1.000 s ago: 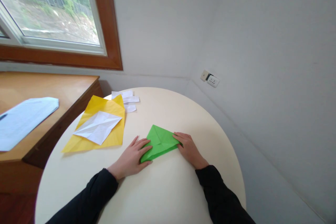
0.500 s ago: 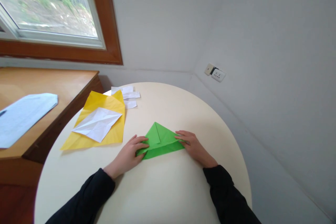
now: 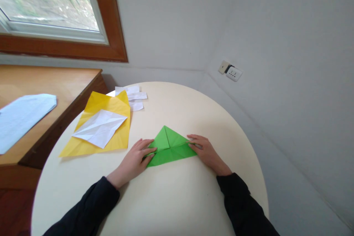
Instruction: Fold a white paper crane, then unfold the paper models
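Neither grip closes: the left hand [image 3: 134,160] and right hand [image 3: 208,152] press flat fingertips on the folded green paper [image 3: 169,147] at the round bench's [image 3: 177,199] near middle; light, thin, easily creased, best pinned at its side corners.

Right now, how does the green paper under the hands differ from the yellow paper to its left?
The green paper is folded into a small triangle; the yellow paper lies open as a larger, nearly flat sheet. The left hand and right hand press on the green paper's two ends; no hand touches the yellow paper. A creased white sheet lies on the yellow paper; nothing lies on the green paper. Both rest on the round table.
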`<state>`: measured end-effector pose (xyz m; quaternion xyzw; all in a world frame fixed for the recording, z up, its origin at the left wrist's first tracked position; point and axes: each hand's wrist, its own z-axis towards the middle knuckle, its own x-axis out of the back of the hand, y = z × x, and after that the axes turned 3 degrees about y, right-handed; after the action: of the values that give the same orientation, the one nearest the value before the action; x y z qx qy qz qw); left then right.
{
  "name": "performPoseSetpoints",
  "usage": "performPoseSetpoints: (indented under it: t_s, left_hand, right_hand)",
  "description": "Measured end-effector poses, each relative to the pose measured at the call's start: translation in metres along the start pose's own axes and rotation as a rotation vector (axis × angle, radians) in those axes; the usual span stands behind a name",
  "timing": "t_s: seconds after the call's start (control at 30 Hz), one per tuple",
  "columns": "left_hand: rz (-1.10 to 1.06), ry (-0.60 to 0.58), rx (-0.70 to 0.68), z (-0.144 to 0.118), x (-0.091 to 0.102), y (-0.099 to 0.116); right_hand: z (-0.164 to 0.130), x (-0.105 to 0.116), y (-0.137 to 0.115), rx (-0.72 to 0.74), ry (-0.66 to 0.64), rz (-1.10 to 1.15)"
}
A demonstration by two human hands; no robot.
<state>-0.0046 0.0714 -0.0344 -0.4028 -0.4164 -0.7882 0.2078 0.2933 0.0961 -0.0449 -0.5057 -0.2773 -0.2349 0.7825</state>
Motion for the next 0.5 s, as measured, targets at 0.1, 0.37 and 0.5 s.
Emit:
performPoseSetpoints:
  t_s: [0.1, 0.37, 0.5]
  left_hand:
    - [-0.055, 0.043, 0.066, 0.005, 0.0, 0.003]
    - [-0.077, 0.159, 0.26, 0.012, -0.003, 0.002]
    - [0.054, 0.173, 0.271, 0.011, -0.004, 0.0]
  right_hand:
    - [0.003, -0.003, 0.0, -0.043, 0.066, 0.0]
    - [0.01, -0.013, 0.001, -0.117, 0.181, -0.27]
    - [0.009, -0.017, -0.001, -0.144, 0.196, -0.412]
